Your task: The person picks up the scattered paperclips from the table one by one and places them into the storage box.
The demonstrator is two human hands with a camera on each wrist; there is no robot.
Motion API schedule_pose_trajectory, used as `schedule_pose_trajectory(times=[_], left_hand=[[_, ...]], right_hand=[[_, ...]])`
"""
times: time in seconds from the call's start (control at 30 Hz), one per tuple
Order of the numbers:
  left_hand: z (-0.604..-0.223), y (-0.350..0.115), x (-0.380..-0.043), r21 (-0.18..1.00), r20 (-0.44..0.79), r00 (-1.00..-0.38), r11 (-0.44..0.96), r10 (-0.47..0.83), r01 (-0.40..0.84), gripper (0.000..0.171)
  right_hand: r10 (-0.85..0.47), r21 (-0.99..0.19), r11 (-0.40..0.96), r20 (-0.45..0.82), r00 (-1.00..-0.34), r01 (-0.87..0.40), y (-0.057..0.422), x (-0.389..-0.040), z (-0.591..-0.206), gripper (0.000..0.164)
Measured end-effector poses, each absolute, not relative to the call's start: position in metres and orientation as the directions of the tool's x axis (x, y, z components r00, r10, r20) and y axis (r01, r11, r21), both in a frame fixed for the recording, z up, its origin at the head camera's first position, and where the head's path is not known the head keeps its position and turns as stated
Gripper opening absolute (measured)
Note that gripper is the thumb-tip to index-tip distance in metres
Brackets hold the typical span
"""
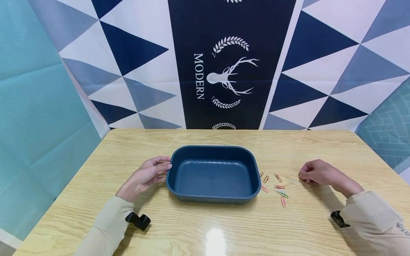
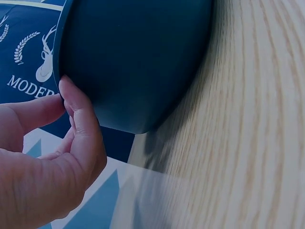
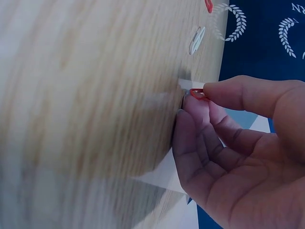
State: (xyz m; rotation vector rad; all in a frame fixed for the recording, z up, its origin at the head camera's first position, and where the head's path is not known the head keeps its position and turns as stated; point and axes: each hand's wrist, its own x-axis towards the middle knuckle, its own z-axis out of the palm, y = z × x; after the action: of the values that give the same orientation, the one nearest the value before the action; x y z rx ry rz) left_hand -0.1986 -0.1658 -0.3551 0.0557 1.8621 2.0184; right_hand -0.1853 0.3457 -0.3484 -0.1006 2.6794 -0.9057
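A dark blue rectangular plastic basin [image 1: 211,199] with rounded corners stands on the table. My left hand [image 1: 147,176] pinches its left rim between thumb and fingers, as the left wrist view also shows at the basin's outer wall [image 2: 138,62]. To the right of the basin, my right hand [image 1: 323,175] is low over the tabletop. In the right wrist view its thumb and fingertips pinch a red paper clip [image 3: 197,89]. A white paper clip [image 1: 293,182] lies just left of that hand.
Several loose clips lie beside the basin's right end, among them a red clip [image 1: 279,187], a green clip [image 1: 284,194] and a pink clip [image 1: 283,202]. The wooden table [image 1: 179,227] ends at a patterned cloth backdrop [image 1: 224,117].
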Motion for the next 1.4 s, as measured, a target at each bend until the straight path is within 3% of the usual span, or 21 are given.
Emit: schedule_pose_trajectory(times=[1.4], left_hand=[[-0.3562,-0.1674,-0.1994,0.964,-0.228,-0.912,-0.052,0.34,-0.26,0.042]], right_hand=[[-0.164,-0.638,0.768,-0.295,-0.941,0.065,0.3453,-0.1865,-0.344,0.013]])
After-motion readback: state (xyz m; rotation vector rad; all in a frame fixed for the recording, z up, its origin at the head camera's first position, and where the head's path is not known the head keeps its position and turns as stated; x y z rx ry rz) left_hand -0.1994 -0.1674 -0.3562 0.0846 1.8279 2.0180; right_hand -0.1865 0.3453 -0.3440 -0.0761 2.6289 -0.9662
